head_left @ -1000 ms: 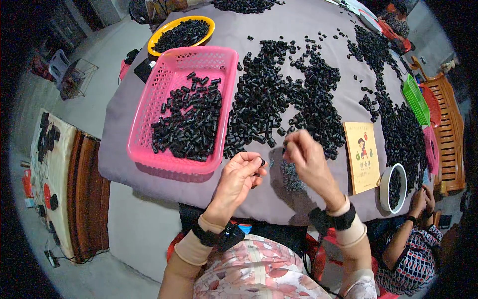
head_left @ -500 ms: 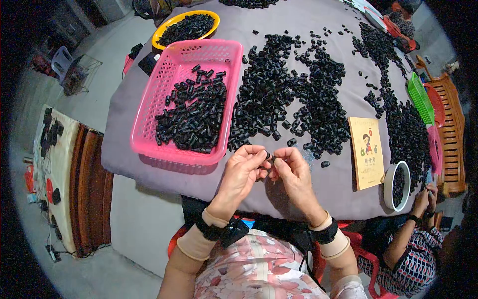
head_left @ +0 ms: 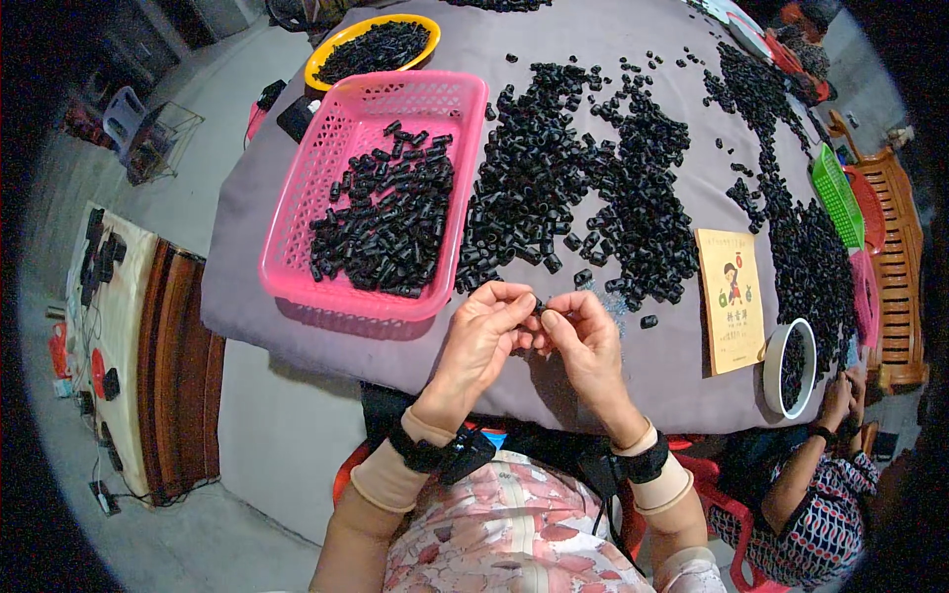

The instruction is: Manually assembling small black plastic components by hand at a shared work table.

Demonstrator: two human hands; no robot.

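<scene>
Black piece point(head_left: 539, 307) pinched by left hand point(head_left: 474, 341) and right hand point(head_left: 590, 348) (forearms well apart), fingertips close together.

Grey floor point(head_left: 219, 148), slatted wooden bench point(head_left: 902, 267)

Pink basket point(head_left: 346, 304), black parts point(head_left: 524, 188)
</scene>
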